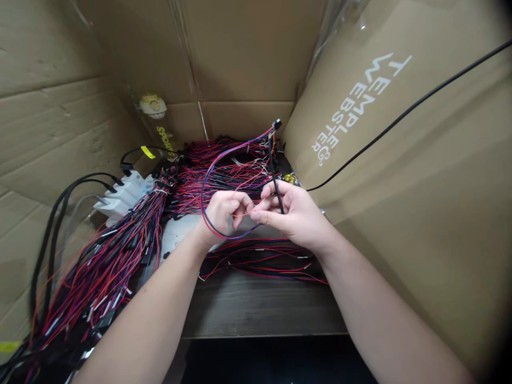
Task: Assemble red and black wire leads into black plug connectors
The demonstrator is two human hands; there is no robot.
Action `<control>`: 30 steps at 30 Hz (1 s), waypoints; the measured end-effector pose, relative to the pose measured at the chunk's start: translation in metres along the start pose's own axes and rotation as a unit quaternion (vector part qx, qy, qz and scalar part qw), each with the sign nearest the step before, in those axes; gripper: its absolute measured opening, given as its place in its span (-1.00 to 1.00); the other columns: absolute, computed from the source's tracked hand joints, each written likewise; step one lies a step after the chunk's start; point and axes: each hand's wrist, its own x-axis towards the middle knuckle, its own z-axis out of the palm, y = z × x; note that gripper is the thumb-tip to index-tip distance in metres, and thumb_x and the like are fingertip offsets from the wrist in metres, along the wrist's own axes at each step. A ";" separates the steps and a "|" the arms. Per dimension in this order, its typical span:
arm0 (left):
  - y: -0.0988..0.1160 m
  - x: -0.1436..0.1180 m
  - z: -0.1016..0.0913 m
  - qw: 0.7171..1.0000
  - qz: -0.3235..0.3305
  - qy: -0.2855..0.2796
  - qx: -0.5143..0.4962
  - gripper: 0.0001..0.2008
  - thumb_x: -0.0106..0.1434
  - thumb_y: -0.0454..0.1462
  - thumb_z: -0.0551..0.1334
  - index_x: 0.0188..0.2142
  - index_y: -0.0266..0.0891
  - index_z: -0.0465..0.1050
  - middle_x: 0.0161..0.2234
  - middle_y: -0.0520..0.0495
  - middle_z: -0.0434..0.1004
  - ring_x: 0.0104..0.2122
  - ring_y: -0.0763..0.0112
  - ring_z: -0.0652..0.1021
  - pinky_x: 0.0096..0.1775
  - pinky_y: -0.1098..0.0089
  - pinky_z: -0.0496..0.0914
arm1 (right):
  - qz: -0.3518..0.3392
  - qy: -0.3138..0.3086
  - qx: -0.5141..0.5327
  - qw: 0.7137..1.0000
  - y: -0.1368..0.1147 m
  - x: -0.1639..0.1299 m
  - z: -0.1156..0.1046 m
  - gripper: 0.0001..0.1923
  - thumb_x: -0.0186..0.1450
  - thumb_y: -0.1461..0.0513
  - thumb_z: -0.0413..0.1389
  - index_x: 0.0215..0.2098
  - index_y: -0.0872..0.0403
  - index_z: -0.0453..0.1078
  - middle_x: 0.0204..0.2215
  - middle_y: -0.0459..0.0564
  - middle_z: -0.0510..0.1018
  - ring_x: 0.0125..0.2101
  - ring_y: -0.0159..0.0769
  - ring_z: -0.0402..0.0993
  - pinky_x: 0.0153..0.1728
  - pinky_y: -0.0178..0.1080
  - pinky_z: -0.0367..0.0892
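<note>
Left hand (224, 210) and right hand (294, 213) close together above the bench (256, 309), fingers of both pinched shut on one red and blue wire (208, 176) looping up, wire piles (108, 266) lying left, cardboard walls (400, 160) around

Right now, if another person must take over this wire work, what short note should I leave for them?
Left hand: fingers closed, pinching the looped red, blue and black wire harness.
Right hand: closed on the same harness, holding its black lead, whose black connector stands up above the hands.
Things: one large bundle of harnesses lies at the left, another pile is behind the hands, and a few harnesses are on the dark table under the wrists.
Done: one harness is lifted and formed in a loop.
Left: the loop is not yet set down with any pile.
</note>
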 end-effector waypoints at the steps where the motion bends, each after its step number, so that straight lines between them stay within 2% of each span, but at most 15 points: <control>1: -0.002 -0.001 0.001 1.000 0.010 -0.018 -0.014 -0.38 0.36 0.18 0.00 -0.42 -0.28 0.51 -0.71 0.00 0.32 -0.68 0.46 0.29 -0.50 0.38 0.18 | -0.012 0.008 0.008 1.000 -0.001 0.000 0.000 -0.46 0.14 0.12 0.53 -0.17 0.07 0.30 -0.36 -0.06 0.66 -0.34 -0.31 0.63 -0.23 -0.29 0.48; 3: -0.006 -0.003 0.005 0.998 0.033 -0.025 -0.051 -0.14 0.28 0.41 -0.14 -0.29 -0.27 0.53 -0.68 0.02 0.32 -0.68 0.46 0.28 -0.50 0.37 0.19 | -0.027 0.032 0.026 0.999 -0.002 0.001 0.001 -0.47 0.13 0.13 0.54 -0.20 0.07 0.30 -0.38 -0.09 0.65 -0.37 -0.35 0.60 -0.26 -0.33 0.46; 5: -0.008 -0.005 0.009 0.997 0.048 -0.025 -0.058 -0.09 0.22 0.47 -0.12 -0.20 -0.27 0.53 -0.66 0.03 0.36 -0.67 0.46 0.30 -0.48 0.37 0.22 | -0.028 0.062 0.040 0.997 -0.002 0.003 0.001 -0.46 0.11 0.12 0.55 -0.23 0.07 0.30 -0.42 -0.13 0.62 -0.42 -0.40 0.55 -0.34 -0.36 0.43; 8: -0.007 -0.004 0.014 1.000 0.021 -0.015 -0.016 -0.39 0.33 0.25 0.16 -0.31 -0.28 0.53 -0.68 0.05 0.34 -0.65 0.50 0.31 -0.47 0.41 0.23 | -0.014 0.081 0.050 0.995 -0.002 0.004 0.001 -0.43 0.07 0.09 0.57 -0.26 0.07 0.30 -0.46 -0.14 0.58 -0.47 -0.41 0.49 -0.43 -0.38 0.37; 11: -0.003 -0.003 0.018 1.000 -0.018 0.001 -0.017 -0.62 0.29 0.01 0.36 -0.41 -0.29 0.52 -0.69 0.10 0.27 -0.68 0.57 0.24 -0.55 0.46 0.16 | -0.017 0.081 0.052 0.995 0.000 0.005 0.002 -0.42 0.02 0.06 0.58 -0.30 0.08 0.31 -0.48 -0.14 0.55 -0.49 -0.41 0.46 -0.44 -0.37 0.36; 16: 0.001 -0.003 0.020 0.997 -0.034 0.012 -0.064 -0.68 0.18 -0.07 0.46 -0.35 -0.31 0.61 -0.66 0.10 0.30 -0.65 0.59 0.28 -0.57 0.49 0.20 | -0.032 0.088 0.024 0.995 0.000 0.004 0.001 -0.44 0.05 0.03 0.56 -0.31 0.06 0.32 -0.42 -0.09 0.58 -0.46 -0.37 0.47 -0.39 -0.32 0.43; 21: 0.006 0.000 0.020 0.994 -0.053 0.064 -0.074 -0.68 0.05 -0.12 0.55 -0.39 -0.31 0.61 -0.60 0.05 0.43 -0.64 0.62 0.33 -0.57 0.54 0.25 | -0.071 0.114 -0.106 0.985 0.000 0.003 -0.002 -0.55 0.21 -0.02 0.46 -0.17 0.07 0.45 -0.16 0.04 0.60 -0.18 -0.19 0.55 -0.25 -0.25 0.48; 23: 0.008 0.002 0.019 0.993 -0.052 0.087 -0.068 -0.66 0.04 -0.08 0.56 -0.39 -0.31 0.62 -0.64 0.07 0.39 -0.67 0.62 0.32 -0.60 0.54 0.24 | -0.064 0.087 -0.141 0.984 0.001 0.003 -0.002 -0.61 0.34 -0.05 0.34 -0.13 0.08 0.49 -0.17 0.03 0.60 -0.19 -0.20 0.54 -0.23 -0.24 0.47; 25: 0.008 0.003 0.019 0.992 -0.040 0.099 -0.061 -0.64 0.01 -0.07 0.57 -0.40 -0.30 0.62 -0.67 0.08 0.37 -0.68 0.61 0.32 -0.61 0.55 0.23 | -0.057 0.045 -0.131 0.989 0.001 0.003 0.000 -0.63 0.41 -0.05 0.26 -0.15 0.10 0.52 -0.23 0.02 0.60 -0.23 -0.24 0.52 -0.23 -0.25 0.45; 30: 0.008 0.005 0.020 0.992 -0.010 0.106 -0.064 -0.63 0.04 -0.04 0.55 -0.41 -0.30 0.60 -0.60 0.02 0.50 -0.67 0.62 0.37 -0.60 0.56 0.27 | -0.042 0.002 -0.045 0.998 0.001 0.002 0.006 -0.62 0.40 -0.05 0.28 -0.17 0.11 0.48 -0.29 -0.01 0.61 -0.30 -0.31 0.55 -0.29 -0.31 0.43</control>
